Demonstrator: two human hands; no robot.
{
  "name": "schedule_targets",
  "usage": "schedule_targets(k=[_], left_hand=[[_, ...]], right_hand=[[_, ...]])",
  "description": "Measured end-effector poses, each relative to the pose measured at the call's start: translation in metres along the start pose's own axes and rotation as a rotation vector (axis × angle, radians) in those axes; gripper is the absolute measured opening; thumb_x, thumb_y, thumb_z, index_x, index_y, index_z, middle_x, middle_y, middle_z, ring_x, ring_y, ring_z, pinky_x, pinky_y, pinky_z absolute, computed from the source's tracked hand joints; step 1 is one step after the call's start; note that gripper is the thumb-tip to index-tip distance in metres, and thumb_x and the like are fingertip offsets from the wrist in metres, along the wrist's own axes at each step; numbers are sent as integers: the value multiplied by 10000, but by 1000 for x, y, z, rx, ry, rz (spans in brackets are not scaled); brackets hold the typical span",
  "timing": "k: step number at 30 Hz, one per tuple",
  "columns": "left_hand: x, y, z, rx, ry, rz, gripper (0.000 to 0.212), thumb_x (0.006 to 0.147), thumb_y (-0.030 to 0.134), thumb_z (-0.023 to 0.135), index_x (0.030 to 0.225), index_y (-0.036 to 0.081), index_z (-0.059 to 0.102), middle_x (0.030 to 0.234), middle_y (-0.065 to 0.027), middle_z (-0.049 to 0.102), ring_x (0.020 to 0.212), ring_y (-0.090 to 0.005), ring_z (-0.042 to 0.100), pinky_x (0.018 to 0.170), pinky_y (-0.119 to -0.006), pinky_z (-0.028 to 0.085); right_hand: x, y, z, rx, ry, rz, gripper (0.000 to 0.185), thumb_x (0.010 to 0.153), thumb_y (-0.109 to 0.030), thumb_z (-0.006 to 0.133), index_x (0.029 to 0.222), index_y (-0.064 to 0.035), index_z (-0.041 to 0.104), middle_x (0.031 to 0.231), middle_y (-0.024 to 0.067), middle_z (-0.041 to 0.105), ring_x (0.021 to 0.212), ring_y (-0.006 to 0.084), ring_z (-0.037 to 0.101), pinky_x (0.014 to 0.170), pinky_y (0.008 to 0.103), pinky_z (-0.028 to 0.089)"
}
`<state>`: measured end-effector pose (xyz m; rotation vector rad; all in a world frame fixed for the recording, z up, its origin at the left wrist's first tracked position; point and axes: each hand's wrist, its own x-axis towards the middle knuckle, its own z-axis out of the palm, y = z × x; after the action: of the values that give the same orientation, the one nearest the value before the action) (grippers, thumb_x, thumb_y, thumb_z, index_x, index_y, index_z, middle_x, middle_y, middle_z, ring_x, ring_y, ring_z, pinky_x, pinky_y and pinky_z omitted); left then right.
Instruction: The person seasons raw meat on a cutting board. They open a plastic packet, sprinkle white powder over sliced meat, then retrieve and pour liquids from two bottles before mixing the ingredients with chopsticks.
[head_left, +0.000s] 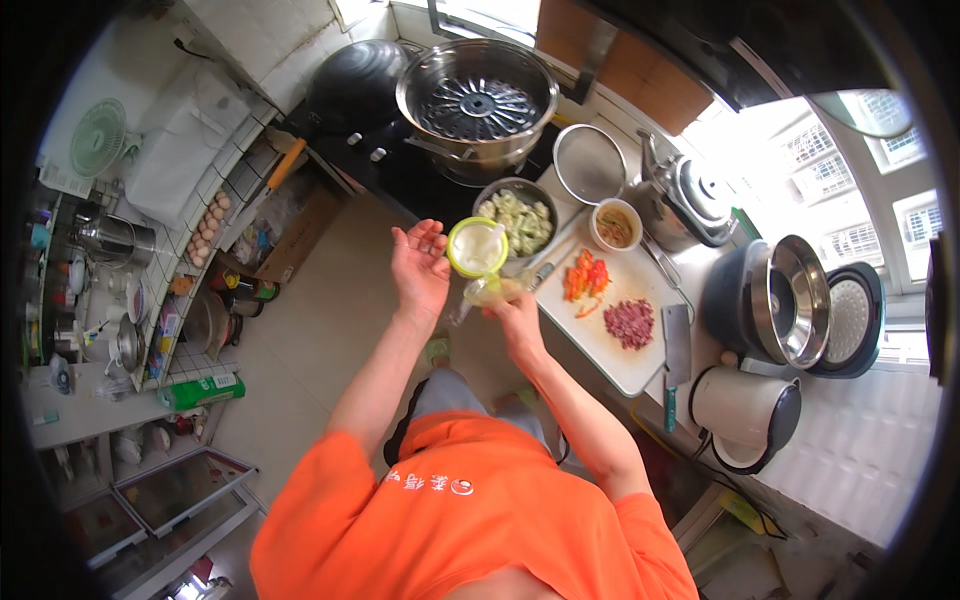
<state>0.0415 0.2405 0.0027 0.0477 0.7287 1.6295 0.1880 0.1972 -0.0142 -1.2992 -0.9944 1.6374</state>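
My left hand (422, 262) is palm up with its fingers loosely curled, beside a round container (478, 247) with a yellow-green rim. That container holds something white and a pale spoon. My right hand (512, 306) grips the container at its clear, yellow-green-edged lid, which is blurred. Just beyond is a metal bowl of cauliflower pieces (517, 221). On the white cutting board (634, 379) to the right lie chopped red and orange peppers (585, 277) and diced reddish meat (629, 324). A cleaver (676, 345) rests across the board's right edge.
A large steamer pot (478, 142) stands on the black stove, a dark wok lid (360, 82) beside it. A sieve (589, 163), a small tub of food (616, 225), a metal kettle (686, 199) and a white appliance (739, 409) line the counter. Eggs (210, 229) sit on the left rack.
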Motion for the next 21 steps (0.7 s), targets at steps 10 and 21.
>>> schedule_targets(k=[10, 21], left_hand=[[146, 55, -81, 95, 158, -72, 470, 879, 480, 354, 942, 47, 525, 829, -26, 549, 640, -90, 487, 440, -180, 303], [187, 27, -75, -12, 144, -139, 487, 876, 475, 363, 908, 23, 540, 786, -51, 549, 664, -139, 499, 526, -225, 381]], right_hand=[[120, 51, 115, 235, 182, 64, 101, 715, -99, 521, 650, -24, 543, 574, 36, 526, 505, 115, 475, 512, 237, 374], [155, 75, 117, 297, 373, 2, 60, 736, -59, 555, 730, -10, 521, 653, 39, 533, 565, 108, 493, 518, 234, 391]])
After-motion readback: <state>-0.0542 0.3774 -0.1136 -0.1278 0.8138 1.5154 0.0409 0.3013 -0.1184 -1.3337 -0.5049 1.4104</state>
